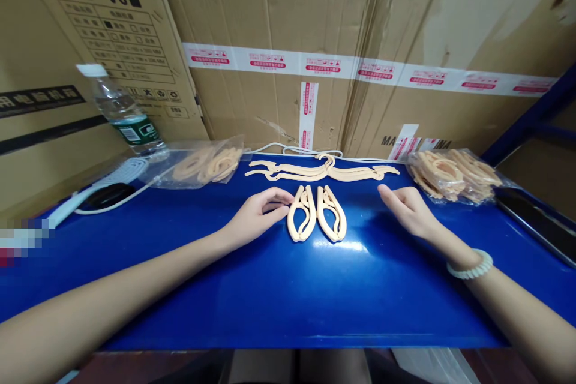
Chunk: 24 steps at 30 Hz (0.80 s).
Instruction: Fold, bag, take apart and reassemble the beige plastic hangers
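Two beige plastic loop-shaped hanger parts (317, 213) lie side by side in the middle of the blue table (279, 288). My left hand (258, 215) rests on the table just left of them, fingers loosely curled and apart, fingertips near the left part, holding nothing. Off to the right of the parts lies my right hand (407, 209), fingers stretched toward them, empty; a pale bead bracelet (470, 266) is on its wrist. Behind the parts lies a row of unfolded beige hangers (321, 171).
Clear bags of beige hanger parts sit at back left (209, 163) and back right (454, 175). A water bottle (121, 111), a white hairbrush-like object (101, 183) and a cable are far left. A dark phone (535, 219) lies at the right edge. Cardboard boxes (315, 42) wall the back.
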Available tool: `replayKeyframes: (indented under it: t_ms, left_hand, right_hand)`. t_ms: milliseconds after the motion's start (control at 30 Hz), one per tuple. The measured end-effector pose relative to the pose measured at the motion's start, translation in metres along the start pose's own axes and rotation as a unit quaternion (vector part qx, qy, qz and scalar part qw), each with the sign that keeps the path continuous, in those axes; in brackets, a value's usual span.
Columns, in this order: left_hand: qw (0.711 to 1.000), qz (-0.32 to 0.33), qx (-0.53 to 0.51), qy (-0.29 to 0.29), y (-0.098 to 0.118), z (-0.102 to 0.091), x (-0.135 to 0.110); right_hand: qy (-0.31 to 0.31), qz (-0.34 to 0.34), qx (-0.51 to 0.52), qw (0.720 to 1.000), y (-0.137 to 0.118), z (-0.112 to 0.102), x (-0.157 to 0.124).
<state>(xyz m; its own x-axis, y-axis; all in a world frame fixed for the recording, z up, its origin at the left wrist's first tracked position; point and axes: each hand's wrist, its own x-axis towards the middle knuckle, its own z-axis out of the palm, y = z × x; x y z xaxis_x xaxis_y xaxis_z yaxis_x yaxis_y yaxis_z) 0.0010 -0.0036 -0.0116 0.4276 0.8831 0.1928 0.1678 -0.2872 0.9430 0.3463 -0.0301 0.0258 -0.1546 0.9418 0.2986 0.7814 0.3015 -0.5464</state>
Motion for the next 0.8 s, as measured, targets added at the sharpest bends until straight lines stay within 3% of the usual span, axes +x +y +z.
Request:
replayKeyframes:
  t_ms: [367,600,700,800]
  left_hand:
    - [1.000,0.010,0.007,-0.010,0.002,-0.001,0.000]
    - [1.000,0.015,0.014,-0.012,0.003,0.000,-0.001]
    - [1.000,0.016,0.017,-0.014,0.003,0.000,-0.001]
    - [0.999,0.021,0.021,-0.016,0.003,0.000,-0.001]
  right_hand:
    - [-0.008,-0.005,0.024,1.000,0.007,0.004,0.004]
    - [0.008,-0.014,-0.022,1.000,0.011,0.003,0.004]
    - [0.034,-0.058,-0.048,0.997,0.015,0.003,0.009]
    - [0.004,-0.108,-0.121,0.987,0.023,0.005,0.015]
